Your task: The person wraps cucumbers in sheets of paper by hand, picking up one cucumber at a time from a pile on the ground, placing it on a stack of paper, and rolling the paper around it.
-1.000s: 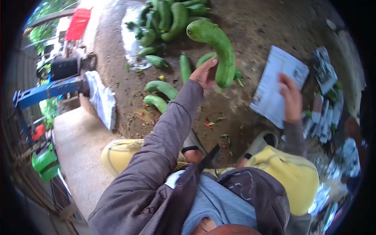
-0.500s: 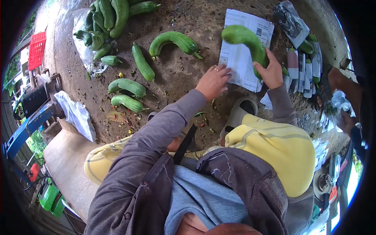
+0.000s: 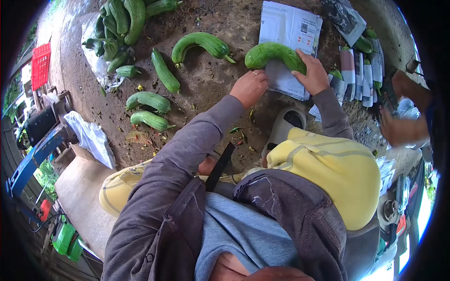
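My right hand (image 3: pixel 311 72) is closed round one end of a curved green luffa gourd (image 3: pixel 272 52), which lies crosswise over a stack of printed newspaper (image 3: pixel 288 23). My left hand (image 3: pixel 251 88) has its fingers curled together at the paper's lower left edge, just below the gourd's free end. It appears to pinch the newspaper there, though the fingertips are partly hidden. To the left on the ground lie another curved luffa (image 3: pixel 204 43), a straighter one (image 3: pixel 165 71) and two smaller ones, one above the other (image 3: pixel 149 100).
Several luffas are heaped on a plastic bag (image 3: pixel 96 61) at upper left. Paper-wrapped luffas (image 3: pixel 358 77) lie in a row at right, beside another person's blurred hand (image 3: pixel 398 129). A red crate (image 3: pixel 41 65) and a blue metal frame (image 3: pixel 37 157) stand at far left.
The luffa in my right hand has turned from upright to nearly level and come down over the newspaper. My left fingers have curled in. The other person's hand has moved left.
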A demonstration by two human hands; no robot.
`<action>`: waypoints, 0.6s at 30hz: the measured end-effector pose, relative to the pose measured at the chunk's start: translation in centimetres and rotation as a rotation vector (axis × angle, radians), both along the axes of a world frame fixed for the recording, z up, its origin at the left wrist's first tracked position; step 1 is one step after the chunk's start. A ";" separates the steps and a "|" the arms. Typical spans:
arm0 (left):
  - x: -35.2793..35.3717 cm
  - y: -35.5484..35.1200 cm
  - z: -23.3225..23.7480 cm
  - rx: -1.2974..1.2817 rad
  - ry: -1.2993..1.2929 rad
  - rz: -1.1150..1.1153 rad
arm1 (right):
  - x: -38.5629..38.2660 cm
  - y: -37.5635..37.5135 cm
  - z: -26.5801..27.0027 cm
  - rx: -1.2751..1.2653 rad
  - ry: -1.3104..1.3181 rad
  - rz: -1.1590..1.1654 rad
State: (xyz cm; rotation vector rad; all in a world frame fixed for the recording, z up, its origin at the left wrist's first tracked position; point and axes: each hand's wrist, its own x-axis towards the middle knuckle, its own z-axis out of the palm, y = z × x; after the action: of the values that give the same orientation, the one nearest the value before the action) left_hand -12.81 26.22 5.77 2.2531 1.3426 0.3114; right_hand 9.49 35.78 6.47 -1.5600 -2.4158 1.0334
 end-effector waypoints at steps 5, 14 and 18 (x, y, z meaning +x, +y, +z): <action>0.4 0.3 0.1 -0.031 -0.007 0.077 | 0.5 -0.6 0.8 0.164 0.161 0.004; 0.6 1.5 2.4 -0.112 -0.139 0.235 | 1.3 -2.0 2.3 0.164 0.128 0.174; 0.6 2.3 3.1 -0.026 -0.145 0.195 | 1.1 -1.0 1.4 0.071 0.187 0.063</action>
State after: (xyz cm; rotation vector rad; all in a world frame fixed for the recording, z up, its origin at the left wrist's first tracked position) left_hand -12.20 28.49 8.82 2.0396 1.4812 0.5120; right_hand 10.61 34.73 7.85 -1.3099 -2.3604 1.0415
